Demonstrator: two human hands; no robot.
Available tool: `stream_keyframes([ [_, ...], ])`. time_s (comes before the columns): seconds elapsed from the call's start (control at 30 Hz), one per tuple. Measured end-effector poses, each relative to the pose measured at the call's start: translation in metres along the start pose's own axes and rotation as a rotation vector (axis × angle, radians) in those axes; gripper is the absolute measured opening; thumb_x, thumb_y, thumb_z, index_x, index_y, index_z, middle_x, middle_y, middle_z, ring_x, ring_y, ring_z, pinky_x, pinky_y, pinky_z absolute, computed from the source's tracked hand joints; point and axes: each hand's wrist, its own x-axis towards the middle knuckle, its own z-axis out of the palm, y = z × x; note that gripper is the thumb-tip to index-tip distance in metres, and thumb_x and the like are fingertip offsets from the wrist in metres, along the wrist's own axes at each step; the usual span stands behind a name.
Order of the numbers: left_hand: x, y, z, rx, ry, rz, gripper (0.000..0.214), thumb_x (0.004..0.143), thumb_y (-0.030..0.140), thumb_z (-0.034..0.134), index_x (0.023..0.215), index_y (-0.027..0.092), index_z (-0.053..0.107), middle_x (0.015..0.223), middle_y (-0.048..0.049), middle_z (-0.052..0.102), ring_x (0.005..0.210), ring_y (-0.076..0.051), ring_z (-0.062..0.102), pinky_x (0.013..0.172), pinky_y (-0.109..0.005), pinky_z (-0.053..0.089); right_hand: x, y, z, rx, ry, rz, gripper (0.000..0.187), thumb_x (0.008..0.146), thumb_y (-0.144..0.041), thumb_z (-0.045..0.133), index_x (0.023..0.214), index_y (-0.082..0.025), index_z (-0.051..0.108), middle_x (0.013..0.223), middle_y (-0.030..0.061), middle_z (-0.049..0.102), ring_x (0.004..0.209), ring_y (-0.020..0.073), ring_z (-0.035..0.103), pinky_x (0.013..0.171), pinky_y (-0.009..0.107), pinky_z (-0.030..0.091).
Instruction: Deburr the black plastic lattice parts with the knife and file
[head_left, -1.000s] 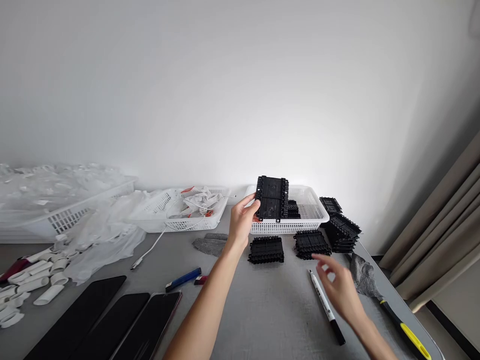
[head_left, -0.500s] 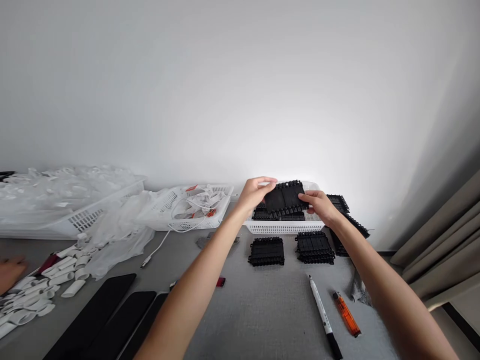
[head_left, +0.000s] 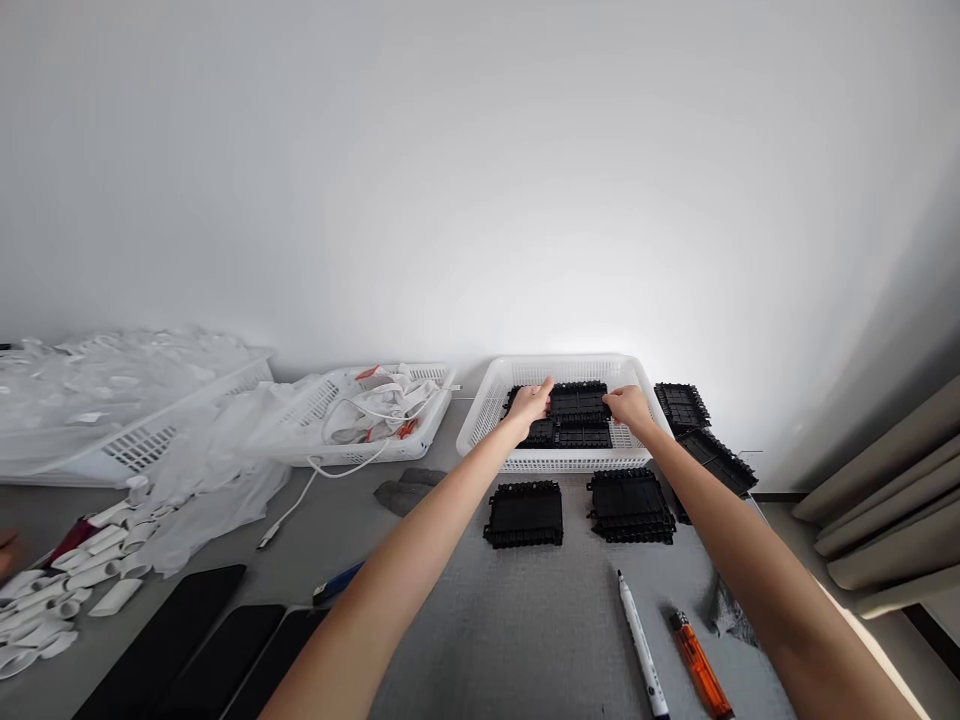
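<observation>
gray worktop [head_left: 510, 640]. left arm [head_left: 405, 570] and right arm [head_left: 750, 540] reach from the front edge, converging over the white basket [head_left: 555, 462] at the back edge, toward the right corner. black panel [head_left: 579, 400] sits in the basket's back half, between the hands. left hand [head_left: 529, 403] at its left end, thumb extended, other fingers partly hidden, can't tell if pinching. right hand [head_left: 628, 404] pinching its right edge, thumb and fingertips together. marker [head_left: 641, 645] near the worktop's front edge.
</observation>
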Motion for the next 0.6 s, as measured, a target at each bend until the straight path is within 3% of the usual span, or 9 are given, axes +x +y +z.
stream_keyframes([
  [0.17,0.006,-0.017,0.008,0.191,-0.089,-0.136,0.056,0.094,0.063,0.042,0.118,0.014,0.057,0.111,-0.0197,0.071,0.096,-0.025,0.07,0.082,-0.034,0.052,0.013,0.022,0.011,-0.175,-0.055,0.055,0.02,0.075,-0.008,0.06,0.058,-0.018,0.056,0.044,0.0001,0.045,0.045,0.0161,0.051,0.049,0.028,0.041],
  [0.37,0.01,-0.022,0.014,0.371,-0.164,-0.21,0.074,0.091,0.071,0.036,0.133,0.012,0.05,0.118,-0.024,0.07,0.1,-0.029,0.071,0.082,-0.038,0.051,0.025,0.03,0.025,-0.31,-0.195,0.154,0.002,0.075,-0.013,0.067,0.075,-0.011,0.068,0.051,0.0093,0.058,0.051,0.0234,0.061,0.053,0.035,0.049],
  [0.5,0.017,-0.024,0.016,0.446,-0.171,-0.22,0.08,0.088,0.075,0.033,0.135,0.012,0.05,0.117,-0.0251,0.071,0.102,-0.031,0.071,0.08,-0.039,0.051,0.029,0.032,0.031,-0.326,-0.264,0.168,0.014,0.083,-0.022,0.07,0.089,-0.009,0.069,0.066,0.0115,0.067,0.061,0.0207,0.065,0.06,0.034,0.053],
  [0.6,0.021,-0.025,0.019,0.484,-0.157,-0.199,0.084,0.086,0.078,0.035,0.133,0.011,0.052,0.117,-0.0268,0.07,0.106,-0.034,0.069,0.081,-0.041,0.051,0.029,0.033,0.032,-0.321,-0.314,0.165,0.022,0.093,-0.031,0.066,0.102,-0.011,0.066,0.089,0.008,0.069,0.074,0.0161,0.067,0.068,0.032,0.057],
])
